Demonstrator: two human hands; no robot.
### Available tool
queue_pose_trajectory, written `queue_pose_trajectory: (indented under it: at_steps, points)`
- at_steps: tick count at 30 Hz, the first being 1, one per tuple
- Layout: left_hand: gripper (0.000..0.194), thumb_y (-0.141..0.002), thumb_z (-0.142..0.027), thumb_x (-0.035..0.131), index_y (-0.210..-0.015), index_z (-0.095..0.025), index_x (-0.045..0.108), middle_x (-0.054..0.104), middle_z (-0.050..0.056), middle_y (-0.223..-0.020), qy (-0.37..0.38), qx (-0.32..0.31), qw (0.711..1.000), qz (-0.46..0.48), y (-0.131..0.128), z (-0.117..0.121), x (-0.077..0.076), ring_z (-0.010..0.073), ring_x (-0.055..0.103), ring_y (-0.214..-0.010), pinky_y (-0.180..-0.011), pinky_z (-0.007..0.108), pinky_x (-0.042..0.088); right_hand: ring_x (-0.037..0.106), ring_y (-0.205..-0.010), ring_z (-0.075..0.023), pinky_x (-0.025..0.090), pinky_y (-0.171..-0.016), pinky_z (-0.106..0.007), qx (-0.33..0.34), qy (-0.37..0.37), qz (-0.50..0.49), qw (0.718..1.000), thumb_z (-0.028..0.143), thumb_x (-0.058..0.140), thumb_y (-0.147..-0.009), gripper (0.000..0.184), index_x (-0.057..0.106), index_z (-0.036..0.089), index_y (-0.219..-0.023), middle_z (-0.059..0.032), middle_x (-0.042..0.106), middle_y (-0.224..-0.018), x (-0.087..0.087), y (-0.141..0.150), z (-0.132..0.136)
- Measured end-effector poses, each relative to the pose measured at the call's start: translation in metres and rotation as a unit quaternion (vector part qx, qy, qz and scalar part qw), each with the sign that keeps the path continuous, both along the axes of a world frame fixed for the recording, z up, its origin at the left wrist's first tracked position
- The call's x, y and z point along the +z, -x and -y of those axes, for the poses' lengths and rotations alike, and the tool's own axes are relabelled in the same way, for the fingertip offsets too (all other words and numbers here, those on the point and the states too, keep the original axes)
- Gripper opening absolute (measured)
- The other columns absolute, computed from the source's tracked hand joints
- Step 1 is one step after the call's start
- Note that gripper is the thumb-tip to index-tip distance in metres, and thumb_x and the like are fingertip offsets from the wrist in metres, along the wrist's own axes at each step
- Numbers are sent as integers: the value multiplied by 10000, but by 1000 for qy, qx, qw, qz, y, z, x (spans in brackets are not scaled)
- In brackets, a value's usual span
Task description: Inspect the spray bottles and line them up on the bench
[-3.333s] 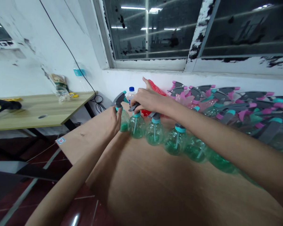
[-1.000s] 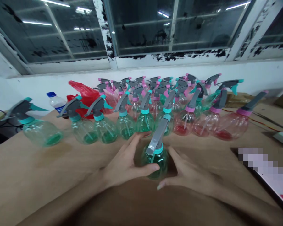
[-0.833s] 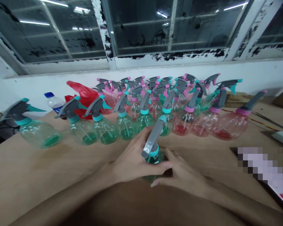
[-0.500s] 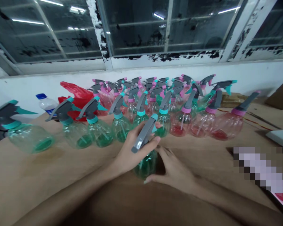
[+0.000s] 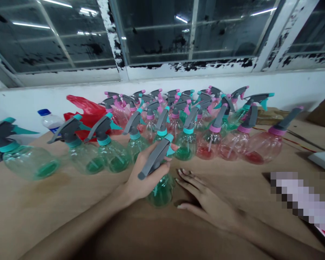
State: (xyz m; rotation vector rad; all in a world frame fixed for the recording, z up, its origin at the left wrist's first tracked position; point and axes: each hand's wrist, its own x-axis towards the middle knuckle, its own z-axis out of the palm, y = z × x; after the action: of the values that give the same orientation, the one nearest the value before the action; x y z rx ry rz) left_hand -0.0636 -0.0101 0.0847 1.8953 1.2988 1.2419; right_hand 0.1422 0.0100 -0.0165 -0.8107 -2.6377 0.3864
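A green spray bottle (image 5: 160,193) with a grey and teal trigger head stands on the wooden table in front of me. My left hand (image 5: 146,171) is wrapped around its neck just under the trigger head. Fingers spread, my right hand (image 5: 203,198) rests low over the table to the right of the bottle, apart from it and holding nothing. Behind both hands runs a front row of spray bottles: green ones such as this bottle (image 5: 115,157) toward the left, and pink ones such as this bottle (image 5: 207,146) toward the right.
More spray bottles crowd the back near the wall. A red plastic bag (image 5: 88,112) and a blue-capped bottle (image 5: 50,121) stand at the back left. Brown cardboard (image 5: 323,110), cables and a white object (image 5: 323,159) lie on the right. A blurred-out patch covers the lower right.
My right hand has let go of the green spray bottle and moved right, its fingers spreading. My left hand and the bottle have shifted slightly left.
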Motion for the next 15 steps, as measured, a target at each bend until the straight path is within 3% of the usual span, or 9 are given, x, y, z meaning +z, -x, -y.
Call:
queue_pose_trajectory:
  at_steps: [15]
  points:
    - [377, -684, -84, 479, -998, -237, 621, 594, -24, -753, -18, 20, 999, -30, -2, 3, 7, 148, 584, -666, -653, 275, 471, 295, -1321, -226, 323, -1059, -441, -11, 10, -7, 1000, 484, 475, -852, 592, 354, 224, -1370, -51, 348, -1441, -1, 1, 1]
